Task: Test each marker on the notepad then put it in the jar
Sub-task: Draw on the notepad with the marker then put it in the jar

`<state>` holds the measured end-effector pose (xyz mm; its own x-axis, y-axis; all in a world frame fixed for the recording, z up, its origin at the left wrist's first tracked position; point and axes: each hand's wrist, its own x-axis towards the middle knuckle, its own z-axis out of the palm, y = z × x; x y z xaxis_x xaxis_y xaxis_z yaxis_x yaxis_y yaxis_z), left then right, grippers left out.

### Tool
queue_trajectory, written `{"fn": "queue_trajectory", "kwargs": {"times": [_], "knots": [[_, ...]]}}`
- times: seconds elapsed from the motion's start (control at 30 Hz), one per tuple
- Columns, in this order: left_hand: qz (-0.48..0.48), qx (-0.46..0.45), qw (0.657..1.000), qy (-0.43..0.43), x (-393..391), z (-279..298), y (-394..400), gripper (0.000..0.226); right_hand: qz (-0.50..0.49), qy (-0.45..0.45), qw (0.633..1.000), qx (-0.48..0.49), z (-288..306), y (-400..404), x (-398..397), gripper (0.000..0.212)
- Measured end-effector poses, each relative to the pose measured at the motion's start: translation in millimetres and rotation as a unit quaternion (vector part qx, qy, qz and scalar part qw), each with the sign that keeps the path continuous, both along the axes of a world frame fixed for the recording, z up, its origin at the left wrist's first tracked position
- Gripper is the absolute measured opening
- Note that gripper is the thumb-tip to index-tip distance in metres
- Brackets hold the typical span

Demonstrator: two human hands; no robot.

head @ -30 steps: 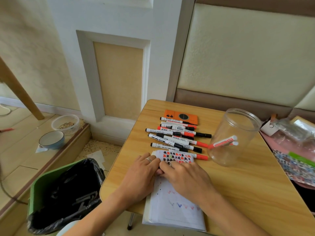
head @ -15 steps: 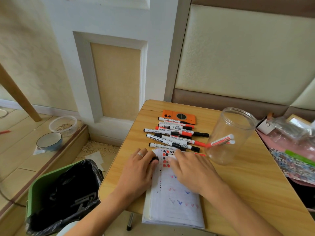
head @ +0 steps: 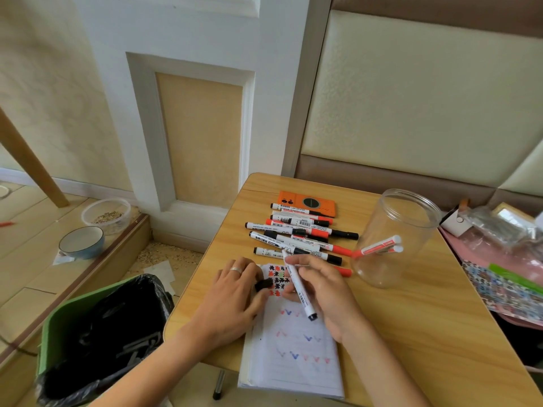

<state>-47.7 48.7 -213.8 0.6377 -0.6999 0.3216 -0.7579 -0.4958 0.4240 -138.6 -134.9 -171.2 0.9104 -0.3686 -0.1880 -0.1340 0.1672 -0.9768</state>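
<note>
Though print illegible, marker (head: pixel 299 289) in rt hand (head: pixel 323 298) over notepad (head: pixel 296 348).

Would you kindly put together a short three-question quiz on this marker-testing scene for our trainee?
1. True or false: the clear jar already holds markers.
2. What does the left hand pinch? A) black cap B) ring box C) eraser
3. The right hand holds a marker over the ______.

Key: 1 true; two red-capped markers lean inside. 2 A. 3 notepad.
</note>
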Motion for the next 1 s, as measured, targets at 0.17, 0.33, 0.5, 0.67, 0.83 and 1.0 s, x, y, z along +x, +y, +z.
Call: {"fn": "queue_trajectory", "kwargs": {"times": [0.17,0.33,0.5,0.67,0.83,1.0], "knots": [[-0.01,0.03,0.999,-0.028,-2,-5,2,0.052,-0.006,-0.072,0.997,0.027,-11,-2,-2,0.039],[-0.038,0.046,0.998,-0.012,0,-6,1,0.063,-0.039,-0.078,0.994,-0.059,-13,4,-6,0.005],[-0.04,0.068,0.997,-0.001,0,-6,-1,0.057,-0.053,-0.07,0.989,-0.117,-9,8,-10,0.006],[-0.031,0.057,0.998,0.005,-1,-6,-2,0.055,-0.062,-0.016,0.986,-0.152,-12,3,-8,0.014],[-0.029,0.066,0.997,0.012,0,-5,-1,0.054,-0.057,0.019,0.976,-0.208,-14,10,-7,0.018],[-0.039,0.076,0.996,0.015,1,-5,0,0.054,-0.057,0.028,0.971,-0.232,-15,12,-7,0.02]]}}
